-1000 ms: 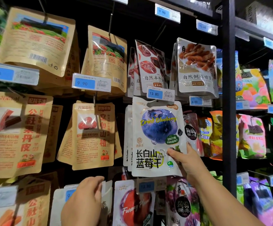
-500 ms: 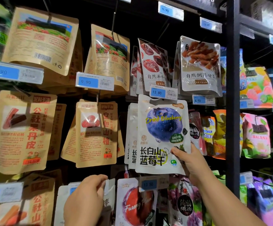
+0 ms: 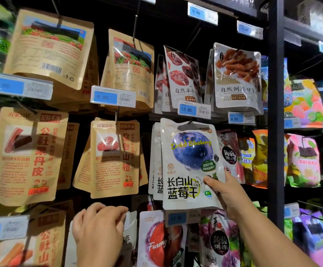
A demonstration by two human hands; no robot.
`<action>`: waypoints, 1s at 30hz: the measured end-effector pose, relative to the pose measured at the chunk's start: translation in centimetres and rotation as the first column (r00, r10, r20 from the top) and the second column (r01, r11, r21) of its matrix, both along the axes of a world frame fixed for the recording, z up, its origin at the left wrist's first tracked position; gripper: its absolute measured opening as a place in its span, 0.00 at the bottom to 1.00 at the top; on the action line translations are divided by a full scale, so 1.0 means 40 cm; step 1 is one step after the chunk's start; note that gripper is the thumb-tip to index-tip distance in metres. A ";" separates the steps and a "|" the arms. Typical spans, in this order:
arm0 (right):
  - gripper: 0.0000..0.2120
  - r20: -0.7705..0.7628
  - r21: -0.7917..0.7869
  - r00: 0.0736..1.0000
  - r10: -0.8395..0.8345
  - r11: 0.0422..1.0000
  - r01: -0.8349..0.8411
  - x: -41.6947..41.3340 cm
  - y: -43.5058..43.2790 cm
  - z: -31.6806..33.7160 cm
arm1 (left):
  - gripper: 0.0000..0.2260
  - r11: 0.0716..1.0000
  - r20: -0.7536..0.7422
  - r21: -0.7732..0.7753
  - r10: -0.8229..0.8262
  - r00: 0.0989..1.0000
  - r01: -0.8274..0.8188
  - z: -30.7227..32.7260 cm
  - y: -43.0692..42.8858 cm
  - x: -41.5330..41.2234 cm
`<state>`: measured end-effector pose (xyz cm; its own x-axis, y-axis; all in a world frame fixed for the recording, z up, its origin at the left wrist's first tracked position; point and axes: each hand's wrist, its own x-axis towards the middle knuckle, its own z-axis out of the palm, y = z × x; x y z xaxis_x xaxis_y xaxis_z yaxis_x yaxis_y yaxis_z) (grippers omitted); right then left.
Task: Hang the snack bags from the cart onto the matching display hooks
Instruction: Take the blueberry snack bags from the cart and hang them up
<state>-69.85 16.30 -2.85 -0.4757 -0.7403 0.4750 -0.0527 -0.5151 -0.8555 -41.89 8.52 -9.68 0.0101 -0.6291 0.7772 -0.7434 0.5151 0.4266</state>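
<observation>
One dried blueberry bag (image 3: pixel 190 164) sits just right of centre, at 4 o'clock. It is a glossy white flat pouch printed with a large blue berry. Its dark hang slot meets the tip of a black hook (image 3: pixel 190 122) at 12 o'clock on the bag. The edges of two more white pouches like it show just behind, at its 9 o'clock side.

The right hand (image 3: pixel 226 191) pinches the bag's 5 o'clock corner. The thumb lies flat on the front and the fingers are tucked behind the film, out of sight. The left hand (image 3: pixel 99 228), at 7 o'clock in the view, has its fingers (image 3: pixel 118 211) curled over the top edge of a white pouch (image 3: pixel 130 226) in the row below.

Four stacks of matte kraft-paper bags (image 3: pixel 114 158) with red print fill the 9 to 11 o'clock area in two rows. Two shiny clear-window pouches hang at 1 o'clock. A glossy Furong Plum bag (image 3: pixel 162 241) hangs at 6 o'clock.

Six blue-and-white price tags read clearly: three say 9.90, two say 13.80 (image 3: pixel 193 109) and one says 4.90. A black upright post (image 3: pixel 275 112) stands at 3 o'clock, with bright blurred packets beyond it.
</observation>
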 end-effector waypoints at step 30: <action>0.16 -0.316 0.162 0.928 -0.200 0.952 0.260 -0.036 -0.201 -0.002 | 0.08 0.994 0.038 -0.033 -0.099 0.994 0.100 -0.023 -0.039 0.009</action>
<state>-71.29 8.24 -2.94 -0.5068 -0.7197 0.4746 -0.4123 -0.2812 -0.8666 -41.54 6.95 -10.61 -0.0803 -0.5978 0.7976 -0.7024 0.6017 0.3803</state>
